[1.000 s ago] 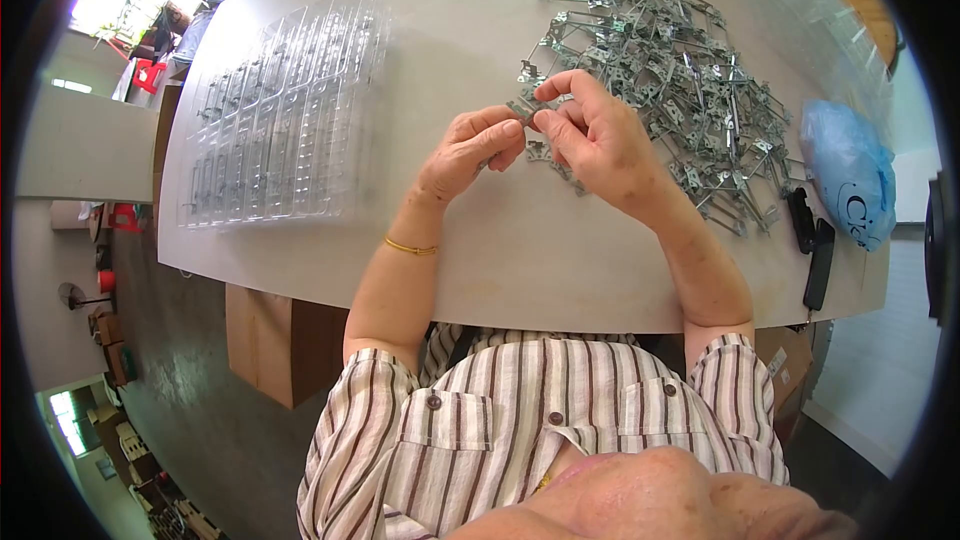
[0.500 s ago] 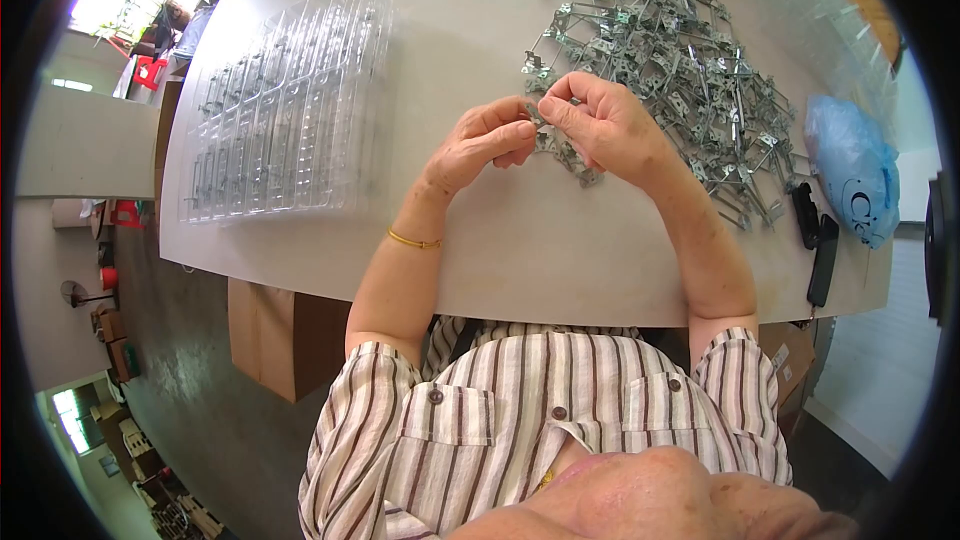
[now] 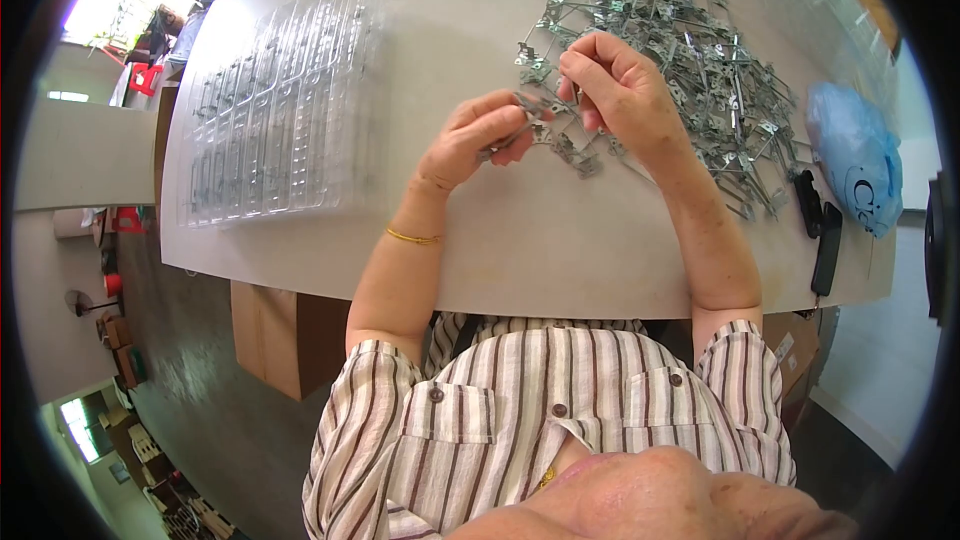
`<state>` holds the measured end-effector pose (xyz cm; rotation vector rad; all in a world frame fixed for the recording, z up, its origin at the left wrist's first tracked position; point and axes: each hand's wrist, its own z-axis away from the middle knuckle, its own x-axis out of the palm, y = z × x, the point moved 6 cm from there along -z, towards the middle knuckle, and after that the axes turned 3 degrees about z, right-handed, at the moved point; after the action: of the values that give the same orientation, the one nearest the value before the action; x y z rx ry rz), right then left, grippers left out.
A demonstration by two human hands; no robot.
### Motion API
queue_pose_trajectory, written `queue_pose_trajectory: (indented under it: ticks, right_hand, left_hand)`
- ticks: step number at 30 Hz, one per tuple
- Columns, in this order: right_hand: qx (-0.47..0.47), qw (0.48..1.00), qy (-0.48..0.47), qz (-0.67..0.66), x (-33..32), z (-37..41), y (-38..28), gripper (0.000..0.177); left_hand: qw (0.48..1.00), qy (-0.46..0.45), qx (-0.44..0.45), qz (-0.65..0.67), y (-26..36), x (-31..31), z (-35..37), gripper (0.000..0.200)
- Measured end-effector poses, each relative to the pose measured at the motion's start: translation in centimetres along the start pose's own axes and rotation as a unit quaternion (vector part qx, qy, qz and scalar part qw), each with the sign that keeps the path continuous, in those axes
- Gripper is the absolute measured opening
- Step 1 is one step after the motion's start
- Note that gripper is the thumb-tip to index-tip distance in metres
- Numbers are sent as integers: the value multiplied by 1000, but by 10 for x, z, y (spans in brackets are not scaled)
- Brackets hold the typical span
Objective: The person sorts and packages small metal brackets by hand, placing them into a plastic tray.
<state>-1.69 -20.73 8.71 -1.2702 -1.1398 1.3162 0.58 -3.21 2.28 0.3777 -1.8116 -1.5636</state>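
Just left of a heap of grey metal brackets with thin rods (image 3: pixel 690 70), my left hand (image 3: pixel 462 148) is closed on a metal bracket (image 3: pixel 532 104). Part of that piece sticks out past the thumb and fingers, and the rest is hidden in the hand. My right hand (image 3: pixel 632 100) hovers over the heap's near left edge, its thumb and fingers pinched together. What it holds, if anything, is too small to make out. A few loose metal pieces (image 3: pixel 575 155) lie on the table below and between the hands.
Clear plastic trays (image 3: pixel 285 110) holding rows of metal parts lie on the left of the white table (image 3: pixel 450 20). At the right are a blue plastic bag (image 3: pixel 853 155) and a black-handled tool (image 3: pixel 825 250). A cardboard box (image 3: pixel 268 335) stands below the table edge.
The hands were close together and have moved apart. My right hand went up and right; my left turned slightly, and the bracket in it now shows more.
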Motion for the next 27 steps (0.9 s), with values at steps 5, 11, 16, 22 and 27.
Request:
queue_pose_trajectory:
  ticks: [5,11,16,22,27]
  right_hand:
    - [29,997,-73,27,12,8,-2,19]
    - [-39,994,-61,83,18,5,10,15]
    - [-32,992,-56,107,17,5,9,14]
    - [-38,984,-51,165,16,9,-1,12]
    - [-27,989,-68,129,18,7,6,10]
  left_hand:
    - [992,40,42,112,4,-11,-1,44]
    - [994,51,55,75,0,-17,-2,52]
    - [995,50,52,72,4,-14,-1,50]
    - [994,40,68,70,3,-13,0,40]
    - [997,26,56,55,0,-15,1,35]
